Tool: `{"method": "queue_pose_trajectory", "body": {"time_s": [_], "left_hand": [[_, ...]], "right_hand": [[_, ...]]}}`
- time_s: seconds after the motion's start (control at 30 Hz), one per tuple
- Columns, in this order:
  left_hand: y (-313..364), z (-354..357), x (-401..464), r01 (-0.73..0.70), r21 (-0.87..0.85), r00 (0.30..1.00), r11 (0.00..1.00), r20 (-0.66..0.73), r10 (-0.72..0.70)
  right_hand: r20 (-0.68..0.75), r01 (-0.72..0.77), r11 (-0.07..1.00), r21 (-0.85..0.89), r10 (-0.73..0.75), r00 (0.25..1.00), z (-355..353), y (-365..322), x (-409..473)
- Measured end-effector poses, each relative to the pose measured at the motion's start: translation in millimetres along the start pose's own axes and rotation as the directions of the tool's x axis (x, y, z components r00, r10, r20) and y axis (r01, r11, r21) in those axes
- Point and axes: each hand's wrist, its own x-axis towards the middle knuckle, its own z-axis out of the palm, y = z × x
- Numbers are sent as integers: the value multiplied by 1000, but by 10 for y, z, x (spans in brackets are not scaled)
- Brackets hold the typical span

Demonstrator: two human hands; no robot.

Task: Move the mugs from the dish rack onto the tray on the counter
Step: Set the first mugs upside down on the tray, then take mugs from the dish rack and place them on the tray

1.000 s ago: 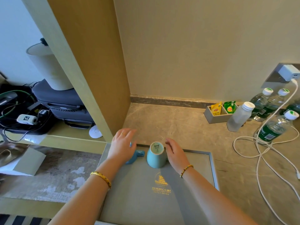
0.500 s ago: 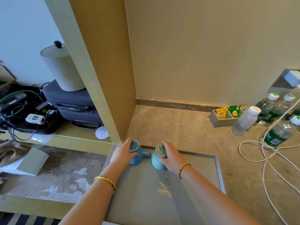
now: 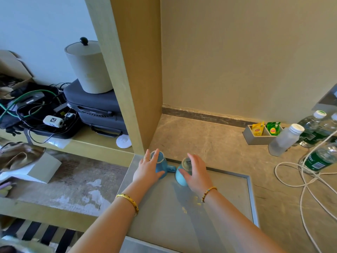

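1. I see the left hand [image 3: 148, 169] with fingers [image 3: 155, 157] curled around the left mug [image 3: 161, 166].
2. The right hand [image 3: 195, 173] grasps the right mug [image 3: 182, 177] likewise.
3. Both mugs stand inverted at the far edge of the tray [image 3: 228, 201], handles between them.
4. The tray rests on the worktop [image 3: 209, 143].

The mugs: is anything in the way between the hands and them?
No. The left hand already wraps the darker blue mug, and the right hand the lighter blue mug. Both mugs stand upside down at the far end of the tray.
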Motion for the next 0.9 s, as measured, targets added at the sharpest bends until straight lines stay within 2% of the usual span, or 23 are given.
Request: {"method": "queue_pose_trajectory", "body": {"time_s": [0.07, 0.13, 0.23, 0.4, 0.57, 0.73, 0.9], "left_hand": [[-1, -21, -93, -5, -35, 994, 999, -106, 1], [-55, -78, -177, -31, -116, 976, 993, -219, 5], [-222, -203, -299, -47, -202, 965, 978, -262, -7], [-720, -367, -612, 59, -269, 949, 961, -284, -138], [-1567, -467, -1103, 211, -280, 921, 937, -264, -287], [-2607, -433, -1746, 373, -331, 877, 867, -180, -446], [-3525, -331, -2316, 477, -335, 834, 813, -121, -539]], "right_hand": [[-151, 87, 994, -69, -97, 984, 26, -120, -11], [-243, 162, 981, -103, -183, 953, 70, -283, 2], [-262, 239, 967, -89, -254, 931, 197, -618, -20], [-85, 384, 922, -58, -388, 918, 633, -1190, -154], [112, 468, 884, -16, -464, 879, 1305, -1758, -415], [339, 513, 859, 9, -485, 806, 2174, -2316, -800], [514, 500, 866, 6, -431, 741, 3010, -2718, -1177]]}}
